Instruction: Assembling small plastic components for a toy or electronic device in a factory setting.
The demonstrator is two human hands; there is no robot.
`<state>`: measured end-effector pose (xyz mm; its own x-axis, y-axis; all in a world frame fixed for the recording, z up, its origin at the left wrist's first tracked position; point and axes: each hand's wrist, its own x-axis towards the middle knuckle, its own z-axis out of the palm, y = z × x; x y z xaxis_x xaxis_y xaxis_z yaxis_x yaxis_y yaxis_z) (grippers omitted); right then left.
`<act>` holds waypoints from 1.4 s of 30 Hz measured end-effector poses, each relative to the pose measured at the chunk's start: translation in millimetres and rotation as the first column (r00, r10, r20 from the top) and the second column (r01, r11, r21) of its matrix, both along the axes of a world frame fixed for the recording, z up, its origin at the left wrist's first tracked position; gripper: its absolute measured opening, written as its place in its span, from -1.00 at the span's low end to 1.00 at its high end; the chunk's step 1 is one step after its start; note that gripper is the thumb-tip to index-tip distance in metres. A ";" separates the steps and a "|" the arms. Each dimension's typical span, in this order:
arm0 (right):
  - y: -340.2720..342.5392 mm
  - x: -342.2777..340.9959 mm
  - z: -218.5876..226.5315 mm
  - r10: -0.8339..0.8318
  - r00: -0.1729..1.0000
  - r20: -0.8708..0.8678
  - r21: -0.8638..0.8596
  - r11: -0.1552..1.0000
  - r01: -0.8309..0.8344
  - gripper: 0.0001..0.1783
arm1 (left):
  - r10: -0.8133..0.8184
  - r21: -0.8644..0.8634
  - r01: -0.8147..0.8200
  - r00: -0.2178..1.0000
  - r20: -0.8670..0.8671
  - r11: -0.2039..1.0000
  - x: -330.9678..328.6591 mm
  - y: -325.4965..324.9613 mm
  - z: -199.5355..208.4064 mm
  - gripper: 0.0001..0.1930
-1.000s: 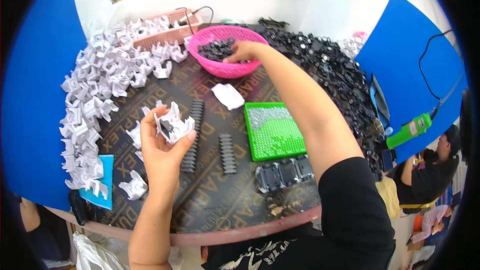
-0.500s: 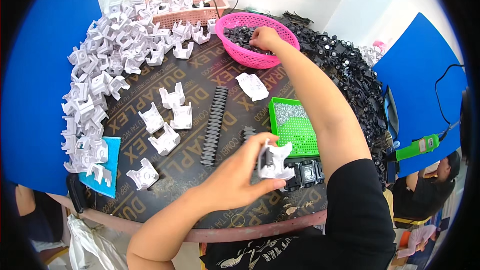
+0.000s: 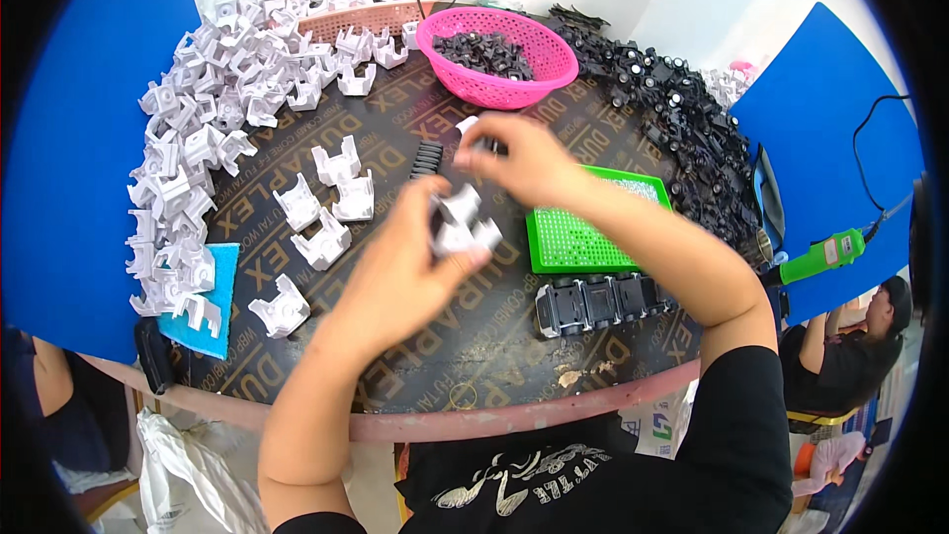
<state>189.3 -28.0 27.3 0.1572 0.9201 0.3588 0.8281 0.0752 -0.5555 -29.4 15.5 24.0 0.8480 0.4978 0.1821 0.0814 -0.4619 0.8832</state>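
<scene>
My left hand (image 3: 381,272) grips a white plastic housing (image 3: 457,227) over the middle of the table, its fingers wrapped round one side. Close beside it, my right hand (image 3: 529,160) pinches what looks like a small black part (image 3: 491,145), mostly covered by the fingers. Behind both hands, a pink basket (image 3: 539,94) holds many small black pieces. The row of black ribbed parts (image 3: 426,160) is partly hidden by my left hand. To the left, several loose white housings (image 3: 322,240) sit apart from the large white heap (image 3: 203,143).
A green perforated tray (image 3: 568,249) with small metallic bits stands at right, a row of black assemblies (image 3: 603,303) in front. Beyond lie a black parts pile (image 3: 682,143) and a green power screwdriver (image 3: 822,257). A salmon basket (image 3: 316,25) and a blue cloth (image 3: 222,302) are left.
My right hand has come out of the pink basket and moved toward me with a small black part. The left hand has moved left and away from me, still holding the white housing.
</scene>
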 end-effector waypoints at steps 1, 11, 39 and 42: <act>-11.4 -14.6 -12.6 0.011 0.997 0.074 0.014 1.000 -0.012 -0.74 | 0.066 -0.091 -0.055 0.991 0.114 0.994 -0.9 6.1 -4.6 -0.36; -48.8 -41.5 -44.4 -0.034 0.995 0.095 -0.244 0.968 0.056 -0.65 | 0.233 -0.283 -0.143 0.921 0.312 0.948 5.3 21.5 -9.3 -0.41; -127.8 -41.0 9.5 0.001 0.996 -0.085 0.231 0.973 0.019 -0.62 | -0.039 -0.372 0.178 0.936 0.351 0.911 20.2 -37.8 -13.1 -0.29; -126.1 -39.1 9.5 0.052 0.999 -0.018 0.259 0.965 -0.045 -0.59 | -0.064 -0.339 0.187 0.937 0.343 0.922 20.6 -38.0 -13.2 -0.29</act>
